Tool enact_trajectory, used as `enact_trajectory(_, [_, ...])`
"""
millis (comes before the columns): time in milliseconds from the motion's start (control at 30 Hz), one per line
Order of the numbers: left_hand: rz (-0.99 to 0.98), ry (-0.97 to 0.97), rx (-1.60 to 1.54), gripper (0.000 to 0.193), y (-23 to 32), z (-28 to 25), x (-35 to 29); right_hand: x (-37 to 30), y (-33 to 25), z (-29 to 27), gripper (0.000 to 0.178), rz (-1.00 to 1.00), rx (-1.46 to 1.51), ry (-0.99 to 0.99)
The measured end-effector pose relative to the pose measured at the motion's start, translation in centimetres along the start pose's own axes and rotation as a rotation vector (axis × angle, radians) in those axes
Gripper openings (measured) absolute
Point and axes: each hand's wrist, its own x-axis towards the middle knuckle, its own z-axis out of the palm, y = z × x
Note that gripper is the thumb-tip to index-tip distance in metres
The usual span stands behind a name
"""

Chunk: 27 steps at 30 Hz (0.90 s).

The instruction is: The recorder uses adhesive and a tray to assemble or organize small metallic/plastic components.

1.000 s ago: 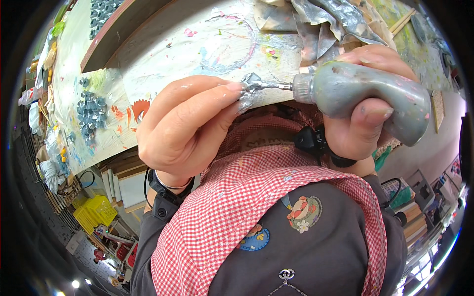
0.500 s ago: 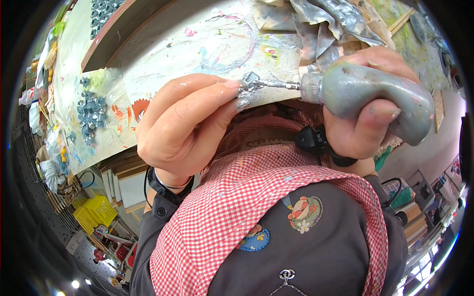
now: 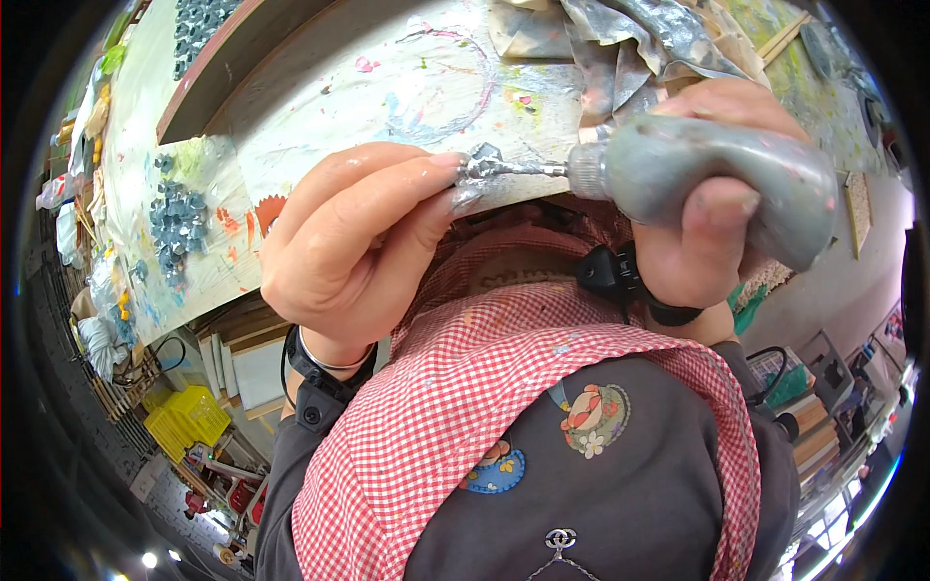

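My left hand [image 3: 363,228] pinches a small grey piece [image 3: 482,160] between thumb and fingertips; silver-grey paint smears the fingertips. Wrapped in my right hand [image 3: 712,218] is a soft squeeze bottle [image 3: 712,174], its grey body dented under the thumb. A ribbed clear collar and a thin metal nozzle [image 3: 542,168] point left from the bottle. The nozzle's tip meets the small piece, though exactly where it touches is hard to make out. Many similar small blue-grey pieces [image 3: 177,228] lie in a cluster on the table to the left.
The paint-stained table [image 3: 387,87] carries a long wooden bar [image 3: 208,73] and another batch of grey pieces [image 3: 197,34] beyond it. Stained cloths [image 3: 625,58] lie crumpled at the far right. Below the table's left side stands a yellow basket [image 3: 189,416].
Both hands have shifted slightly left, the right with the bottle. The small piece has turned a little in my left fingers, and the nozzle tip now sits closer against it.
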Motion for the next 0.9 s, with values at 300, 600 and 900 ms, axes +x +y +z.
enact_trajectory(300, [-0.310,0.128,-0.253,0.018,1.0,0.6,0.6,0.0,-1.6,1.3,0.046,0.231,0.005,0.105])
enact_trajectory(600, [-0.384,0.129,-0.312,0.008,0.9,0.8,0.9,0.9,-0.9,1.3,0.042,0.023,-0.018,-0.055])
enact_trajectory(900, [-0.380,0.126,-0.311,0.008,0.7,0.9,0.8,0.8,-1.6,2.3,0.042,0.119,0.017,0.068])
